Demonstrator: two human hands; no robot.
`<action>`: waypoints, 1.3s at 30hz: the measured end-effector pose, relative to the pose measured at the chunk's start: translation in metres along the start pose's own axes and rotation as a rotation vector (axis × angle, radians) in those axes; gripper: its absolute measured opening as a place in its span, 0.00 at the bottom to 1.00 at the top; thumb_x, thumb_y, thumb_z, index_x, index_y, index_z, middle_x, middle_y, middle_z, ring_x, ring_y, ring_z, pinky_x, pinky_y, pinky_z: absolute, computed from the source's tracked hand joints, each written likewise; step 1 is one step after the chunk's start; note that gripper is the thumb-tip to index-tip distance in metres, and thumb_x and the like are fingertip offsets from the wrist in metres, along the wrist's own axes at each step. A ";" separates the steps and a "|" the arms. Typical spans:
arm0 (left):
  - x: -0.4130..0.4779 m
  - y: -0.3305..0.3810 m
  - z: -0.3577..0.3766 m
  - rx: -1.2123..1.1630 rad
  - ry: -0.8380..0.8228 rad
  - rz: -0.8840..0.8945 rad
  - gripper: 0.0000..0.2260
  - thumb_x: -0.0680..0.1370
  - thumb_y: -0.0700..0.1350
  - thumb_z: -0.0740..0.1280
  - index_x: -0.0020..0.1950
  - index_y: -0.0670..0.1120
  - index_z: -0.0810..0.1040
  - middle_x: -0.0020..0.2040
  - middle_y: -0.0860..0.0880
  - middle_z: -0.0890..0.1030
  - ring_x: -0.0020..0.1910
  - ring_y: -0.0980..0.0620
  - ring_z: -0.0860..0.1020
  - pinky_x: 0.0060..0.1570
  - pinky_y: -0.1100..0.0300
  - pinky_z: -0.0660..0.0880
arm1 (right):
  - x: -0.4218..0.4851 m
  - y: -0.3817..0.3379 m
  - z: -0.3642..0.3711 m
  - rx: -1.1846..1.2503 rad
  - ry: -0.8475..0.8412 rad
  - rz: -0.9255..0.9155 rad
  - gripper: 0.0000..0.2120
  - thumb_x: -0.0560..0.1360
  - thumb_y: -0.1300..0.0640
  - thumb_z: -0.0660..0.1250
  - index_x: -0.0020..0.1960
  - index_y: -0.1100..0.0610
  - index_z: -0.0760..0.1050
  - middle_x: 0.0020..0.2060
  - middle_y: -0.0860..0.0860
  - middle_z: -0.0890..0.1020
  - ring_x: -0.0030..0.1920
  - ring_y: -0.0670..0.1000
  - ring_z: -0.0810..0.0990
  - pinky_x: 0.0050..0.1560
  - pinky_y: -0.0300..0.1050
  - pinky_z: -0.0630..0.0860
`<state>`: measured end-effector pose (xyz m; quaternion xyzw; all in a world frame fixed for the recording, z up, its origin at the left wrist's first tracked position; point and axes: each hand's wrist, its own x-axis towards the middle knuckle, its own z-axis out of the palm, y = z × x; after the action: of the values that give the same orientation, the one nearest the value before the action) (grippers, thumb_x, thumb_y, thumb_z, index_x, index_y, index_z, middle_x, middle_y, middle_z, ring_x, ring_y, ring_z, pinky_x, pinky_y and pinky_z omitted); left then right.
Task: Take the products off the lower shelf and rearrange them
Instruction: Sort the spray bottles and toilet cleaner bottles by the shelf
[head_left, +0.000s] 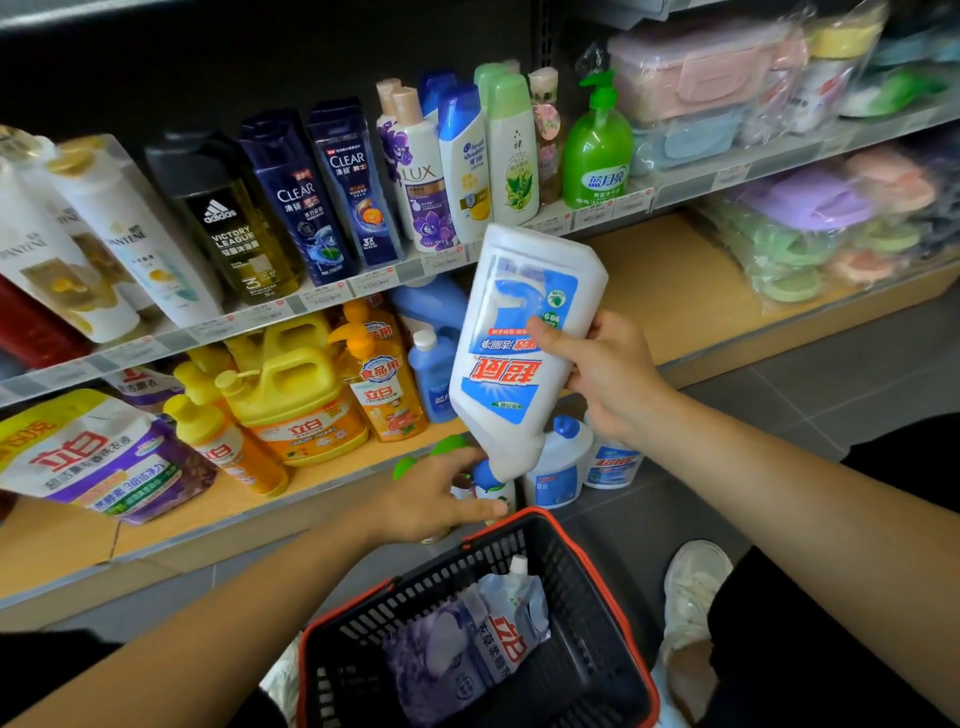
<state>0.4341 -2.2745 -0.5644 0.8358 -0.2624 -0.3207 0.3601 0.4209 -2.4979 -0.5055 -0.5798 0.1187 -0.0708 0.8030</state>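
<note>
Head view: my right hand (618, 379) clasps the upturned cleaner bottle (514, 291), its long axis pointing cap-down at my left hand (431, 504), just below, grip unclear.

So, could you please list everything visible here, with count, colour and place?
basket: one, black with red rim, on floor.
pouch: one, white and purple, in basket.
held bottle: one, white with blue label, upside down in right hand.
floor bottles: two, white with blue caps, behind basket.
jug: one, yellow, lower shelf.
pump bottle: one, orange, right of jug.
blue bottles: two, blue, right of pump bottle.
shelf pouch: one, white and purple, lower shelf, left.
shampoos: many, mixed colours, upper shelf.
soap: one, green, upper shelf.
packs: many, pastel, at far right.
shoe: one, white, right of basket.
left hand: one, at held bottle's lower end; grip unclear.
right hand: one, grips held bottle.
</note>
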 end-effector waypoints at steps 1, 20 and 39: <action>0.001 -0.001 0.005 -0.028 0.018 0.003 0.24 0.77 0.49 0.75 0.71 0.47 0.74 0.65 0.51 0.80 0.62 0.51 0.78 0.65 0.50 0.75 | 0.000 -0.001 -0.002 0.020 0.017 0.016 0.13 0.72 0.59 0.76 0.55 0.57 0.80 0.50 0.52 0.87 0.50 0.55 0.87 0.48 0.58 0.84; 0.037 0.064 -0.048 -0.339 0.318 0.162 0.19 0.78 0.59 0.67 0.38 0.44 0.78 0.30 0.49 0.69 0.28 0.54 0.65 0.29 0.62 0.63 | 0.040 0.009 -0.074 -0.623 0.195 0.035 0.23 0.74 0.57 0.74 0.68 0.55 0.75 0.57 0.54 0.81 0.54 0.53 0.83 0.55 0.50 0.81; 0.116 0.014 -0.045 -0.155 0.250 0.148 0.03 0.78 0.42 0.73 0.47 0.44 0.82 0.36 0.50 0.80 0.36 0.55 0.75 0.40 0.58 0.73 | 0.108 0.017 -0.077 -0.949 0.030 -0.381 0.28 0.64 0.54 0.82 0.59 0.53 0.74 0.51 0.45 0.81 0.52 0.47 0.79 0.47 0.40 0.74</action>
<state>0.5398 -2.3411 -0.5700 0.8174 -0.2509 -0.2059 0.4759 0.5036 -2.5902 -0.5565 -0.8907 0.0416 -0.1629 0.4224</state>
